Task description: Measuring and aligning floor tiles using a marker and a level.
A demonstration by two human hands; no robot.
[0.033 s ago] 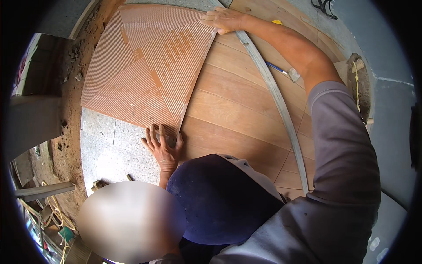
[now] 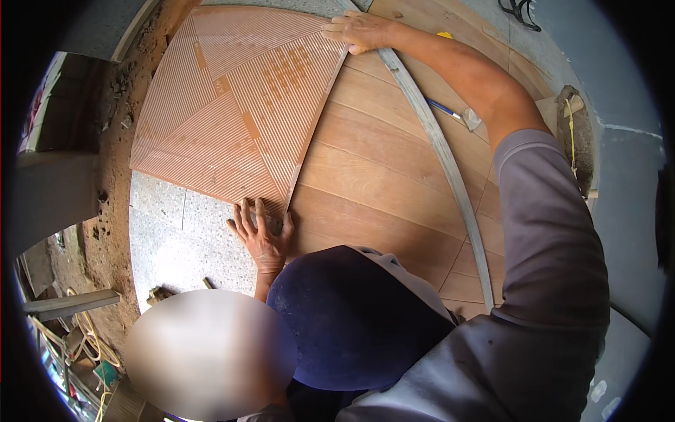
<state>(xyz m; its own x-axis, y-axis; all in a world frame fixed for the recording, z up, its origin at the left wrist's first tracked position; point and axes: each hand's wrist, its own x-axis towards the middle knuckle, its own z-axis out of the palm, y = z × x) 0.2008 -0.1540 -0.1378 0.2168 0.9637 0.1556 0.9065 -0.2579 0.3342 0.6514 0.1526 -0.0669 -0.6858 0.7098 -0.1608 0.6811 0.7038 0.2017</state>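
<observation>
A ridged reddish panel of triangular sections covers the upper left of the work surface, over speckled pale tiles and beside smooth wood-look boards. My left hand has its fingers spread along the panel's lower edge near the bottom corner. My right hand is closed on the panel's upper right corner, fingers over the top. A long pale grey strip, curved in this view, passes under my right forearm. A blue-handled tool lies beside it.
Rough dirt with timber and hoses borders the left. A grey wall or slab is at right, near a trough-like object. A navy rounded fabric shape and a blurred oval fill the lower middle.
</observation>
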